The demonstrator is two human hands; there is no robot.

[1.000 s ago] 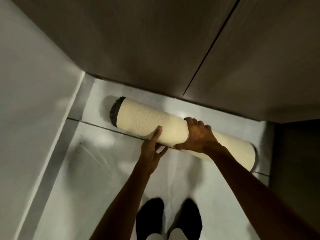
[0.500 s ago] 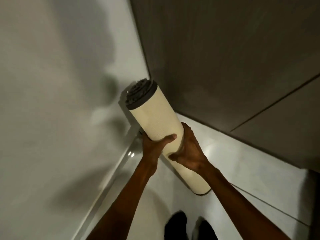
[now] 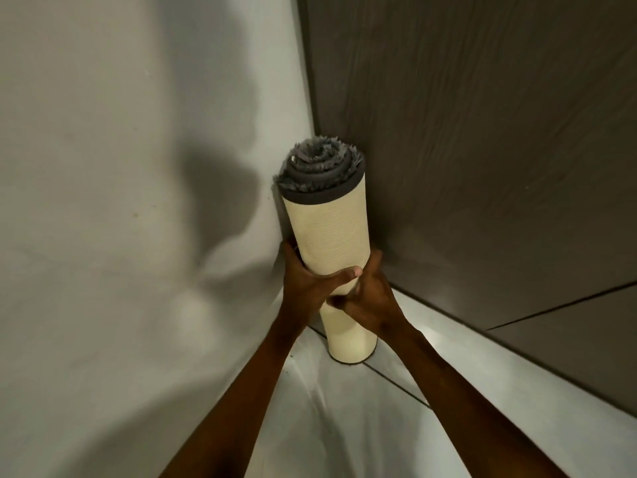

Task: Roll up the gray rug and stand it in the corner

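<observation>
A rolled gray rug (image 3: 329, 236) stands on end in the corner of a room, gripped around its middle by a person's two hands. The roll's pale cream backing faces outward, while the dark gray pile shows as a tight spiral at its top end. Its lower end rests on the glossy light floor (image 3: 344, 426), just where a dark seam line in the floor runs under it. The roll stands nearly upright, with its top tipped slightly toward the white wall (image 3: 120, 167) on the left; whether it actually touches that wall cannot be told from this angle. The dark wood-grain panel (image 3: 482, 132) closes the corner on the right, just behind the roll.

The left hand (image 3: 306, 281) is wrapped around the roll from the wall side, its thumb lying across the front of the cream backing. The right hand (image 3: 370, 291) clasps the roll from the panel side, slightly lower, its fingers curled toward the left hand's thumb so that the two nearly meet. Both bare forearms reach up from the bottom of the frame. A soft shadow falls across the white wall to the left of the rug, and a patch of reflected light shines on the floor at the foot of the dark panel.
</observation>
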